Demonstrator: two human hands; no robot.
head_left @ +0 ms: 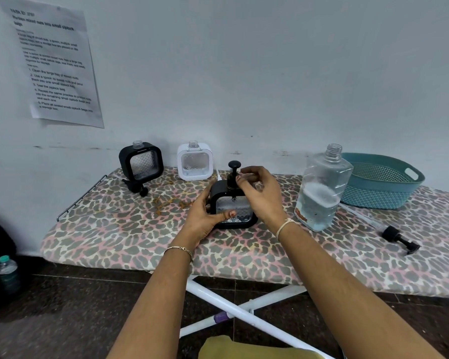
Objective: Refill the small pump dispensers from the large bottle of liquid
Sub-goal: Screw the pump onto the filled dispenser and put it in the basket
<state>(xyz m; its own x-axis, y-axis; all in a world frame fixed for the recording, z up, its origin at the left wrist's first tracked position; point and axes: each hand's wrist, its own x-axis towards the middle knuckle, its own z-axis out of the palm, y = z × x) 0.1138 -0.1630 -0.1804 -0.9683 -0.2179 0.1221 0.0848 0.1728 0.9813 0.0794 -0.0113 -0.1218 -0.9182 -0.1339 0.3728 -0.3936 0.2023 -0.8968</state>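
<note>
A black square pump dispenser (pixel 233 211) stands in the middle of the ironing board, its black pump head (pixel 234 174) seated in the neck. My left hand (pixel 205 216) grips the dispenser's left side, thumb across the front. My right hand (pixel 259 193) pinches the pump collar from the right. At the back stand a second black dispenser (pixel 141 161) and a white dispenser (pixel 194 161), both with open necks. The large clear bottle (pixel 322 187), uncapped and partly filled with liquid, stands to the right.
A loose black pump (pixel 135 186) lies by the rear black dispenser. Another pump with a long tube (pixel 397 237) lies at the right. A teal basket (pixel 379 180) sits back right. The leopard-print board (pixel 114 229) ends near me; a water bottle (pixel 8 273) stands on the floor.
</note>
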